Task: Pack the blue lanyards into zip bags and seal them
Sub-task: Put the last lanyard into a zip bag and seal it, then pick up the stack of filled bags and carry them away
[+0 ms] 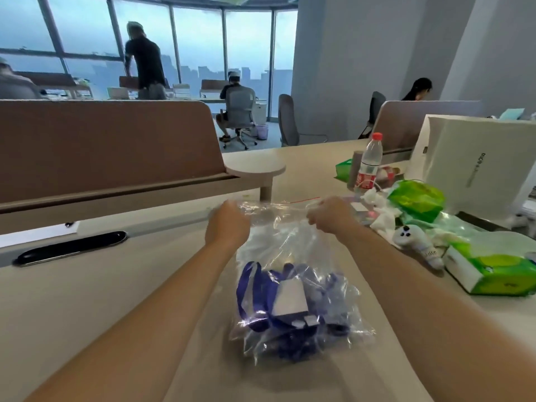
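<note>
We hold the zip bag (278, 245) by its far edge, one hand at each corner of the mouth. Our left hand (227, 224) curls round the left corner and our right hand (330, 216) pinches the right corner. The two hands are well apart, with the clear plastic stretched between them. Both are a little blurred, so we cannot tell how each finger lies. A thin red strip (304, 200) runs along the bag's mouth near the right hand, and we cannot tell whether the mouth is closed.

The blue lanyards (252, 288) lie bunched in the near end of the bag, which rests on the desk (101, 300) between our forearms. A white card (290, 297) sits among them, inside the plastic.

To the right, on the desk, there is a green tissue pack (493, 274) near our right forearm and a small white toy (417, 245) just beside it. Beyond them are a crumpled green bag (417, 198), a water bottle (369, 163) with a red cap and a large white box (478, 158). To the left, a black oval cover (72, 248) is set into the desk, and a brown partition (101, 140) stands behind it. Other people sit or stand at desks near the windows, well away from us.
</note>
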A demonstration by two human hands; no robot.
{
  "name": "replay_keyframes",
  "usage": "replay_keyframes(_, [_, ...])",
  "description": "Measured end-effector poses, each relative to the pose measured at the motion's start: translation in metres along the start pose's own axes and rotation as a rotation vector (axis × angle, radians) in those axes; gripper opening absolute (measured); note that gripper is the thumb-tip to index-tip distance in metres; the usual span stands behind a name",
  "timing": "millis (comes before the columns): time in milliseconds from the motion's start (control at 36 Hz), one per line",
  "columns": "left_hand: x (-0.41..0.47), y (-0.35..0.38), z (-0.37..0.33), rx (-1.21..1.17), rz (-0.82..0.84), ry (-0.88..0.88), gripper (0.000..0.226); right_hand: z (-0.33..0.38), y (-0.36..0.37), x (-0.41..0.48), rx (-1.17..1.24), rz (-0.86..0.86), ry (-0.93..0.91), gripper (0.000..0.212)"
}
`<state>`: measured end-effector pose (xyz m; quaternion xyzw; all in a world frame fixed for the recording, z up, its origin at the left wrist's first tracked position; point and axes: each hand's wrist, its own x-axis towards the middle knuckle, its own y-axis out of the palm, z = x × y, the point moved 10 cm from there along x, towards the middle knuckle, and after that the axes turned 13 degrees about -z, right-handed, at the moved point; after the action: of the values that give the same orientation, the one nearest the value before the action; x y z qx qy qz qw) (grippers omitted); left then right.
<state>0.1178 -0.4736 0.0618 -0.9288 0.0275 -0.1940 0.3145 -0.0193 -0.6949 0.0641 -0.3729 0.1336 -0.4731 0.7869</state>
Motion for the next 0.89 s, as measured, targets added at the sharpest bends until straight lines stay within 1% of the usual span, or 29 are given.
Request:
replay_keyframes(56, [0.000,0.015,0.013,0.087,0.066,-0.004,0.015,-0.002,0.013,-0.002,-0.058,0.084,-0.006,0.031])
replay_keyframes(111, [-0.003,0.029,0.025,0.170,0.156,0.001,0.016,-0.009,0.024,0.001,-0.096,0.117,-0.010,0.030])
replay_keyframes(250, [-0.006,0.040,0.043,0.254,0.250,-0.050,0.020,-0.012,0.034,-0.001,-0.149,0.132,-0.068,0.016])
replay_keyframes(306, [-0.009,0.043,0.048,0.283,0.305,-0.082,0.026,-0.015,0.036,-0.002,-0.149,0.119,-0.060,0.024])
replay_keyframes(389, [-0.016,0.046,0.054,0.217,0.369,-0.176,0.028,-0.020,0.044,-0.004,-0.168,0.174,-0.033,0.029])
replay_keyframes(472, [-0.021,0.044,0.053,0.118,0.385,-0.254,0.027,-0.028,0.050,-0.008,-0.161,0.242,0.037,0.053])
replay_keyframes(528, [-0.023,0.042,0.052,0.080,0.381,-0.286,0.032,-0.030,0.051,-0.011,-0.118,0.258,0.067,0.058])
replay_keyframes(611, [-0.026,0.040,0.052,0.069,0.377,-0.301,0.039,-0.031,0.053,-0.016,-0.050,0.286,0.119,0.058])
replay_keyframes(722, [-0.031,0.042,0.053,-0.012,0.371,-0.322,0.033,-0.033,0.053,-0.022,0.028,0.305,0.192,0.061])
replay_keyframes(778, [-0.033,0.042,0.054,-0.051,0.368,-0.348,0.033,-0.035,0.051,-0.023,0.051,0.297,0.209,0.059])
replay_keyframes(861, [-0.034,0.042,0.054,-0.108,0.347,-0.371,0.031,-0.036,0.048,-0.028,0.072,0.311,0.232,0.047])
replay_keyframes(889, [-0.034,0.043,0.053,-0.134,0.344,-0.381,0.030,-0.036,0.047,-0.029,0.090,0.316,0.237,0.047])
